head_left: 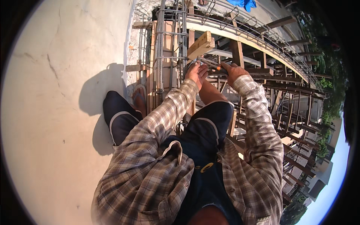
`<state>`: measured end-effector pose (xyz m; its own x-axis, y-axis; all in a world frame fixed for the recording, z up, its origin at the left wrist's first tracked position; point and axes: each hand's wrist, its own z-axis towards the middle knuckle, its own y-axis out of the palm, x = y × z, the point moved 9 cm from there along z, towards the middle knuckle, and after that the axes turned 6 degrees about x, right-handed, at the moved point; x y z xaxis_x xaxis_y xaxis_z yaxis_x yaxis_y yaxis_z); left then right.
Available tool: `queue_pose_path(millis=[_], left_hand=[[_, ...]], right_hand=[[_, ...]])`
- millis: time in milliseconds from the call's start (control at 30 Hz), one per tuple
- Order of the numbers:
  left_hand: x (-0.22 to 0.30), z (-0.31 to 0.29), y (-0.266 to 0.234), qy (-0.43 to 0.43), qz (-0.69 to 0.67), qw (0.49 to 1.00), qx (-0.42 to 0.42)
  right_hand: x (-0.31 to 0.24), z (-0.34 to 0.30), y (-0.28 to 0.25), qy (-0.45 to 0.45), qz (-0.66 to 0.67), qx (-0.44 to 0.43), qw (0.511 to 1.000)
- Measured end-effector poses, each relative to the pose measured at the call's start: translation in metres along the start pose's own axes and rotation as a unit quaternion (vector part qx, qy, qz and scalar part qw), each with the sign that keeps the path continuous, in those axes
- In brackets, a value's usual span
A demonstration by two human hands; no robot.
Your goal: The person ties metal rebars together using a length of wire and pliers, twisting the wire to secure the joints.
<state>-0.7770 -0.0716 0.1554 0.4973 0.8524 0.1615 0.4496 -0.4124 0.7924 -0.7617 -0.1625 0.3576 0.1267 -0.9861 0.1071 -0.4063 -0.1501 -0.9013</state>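
Observation:
My right hand point(235, 72) is closed round the handle end of what look like long, thin-handled pincers point(212, 64) with an orange patch. The tool's other end reaches left towards my left hand point(196, 73), whose fingers are curled together. Whatever those fingers hold is too small to make out. Just above them a short squared timber block point(200, 45) juts out at a slant. Beside my left hand runs a cage of steel reinforcing bars point(161, 41) with cross ties, lying over wooden formwork boards.
A pale plastered wall or slab point(67, 45) fills the left side. My sandalled foot point(140, 95) stands by the bars. Timber props and beams point(296, 90) with open gaps drop away on the right. A curved rebar cage point(258, 35) and blue sheet point(243, 3) lie further off.

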Motion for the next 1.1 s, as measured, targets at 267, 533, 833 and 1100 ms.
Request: queue_pose_path(millis=[267, 533, 833, 1100], left_hand=[[0.013, -0.006, 0.004, 0.044, 0.012, 0.998, 0.044], [0.012, -0.007, -0.007, 0.047, 0.033, 0.998, 0.04], [-0.009, -0.02, 0.004, -0.04, 0.052, 0.998, -0.01], [-0.006, 0.022, -0.001, -0.003, 0.118, 0.993, 0.008]], right_hand=[[-0.037, 0.053, -0.004, -0.018, -0.136, -0.036, 0.99], [-0.067, 0.061, -0.019, -0.087, -0.217, 0.0, 0.972], [-0.039, 0.077, 0.013, -0.058, -0.12, -0.134, 0.982], [-0.006, 0.096, 0.106, -0.042, 0.105, -0.16, 0.981]])
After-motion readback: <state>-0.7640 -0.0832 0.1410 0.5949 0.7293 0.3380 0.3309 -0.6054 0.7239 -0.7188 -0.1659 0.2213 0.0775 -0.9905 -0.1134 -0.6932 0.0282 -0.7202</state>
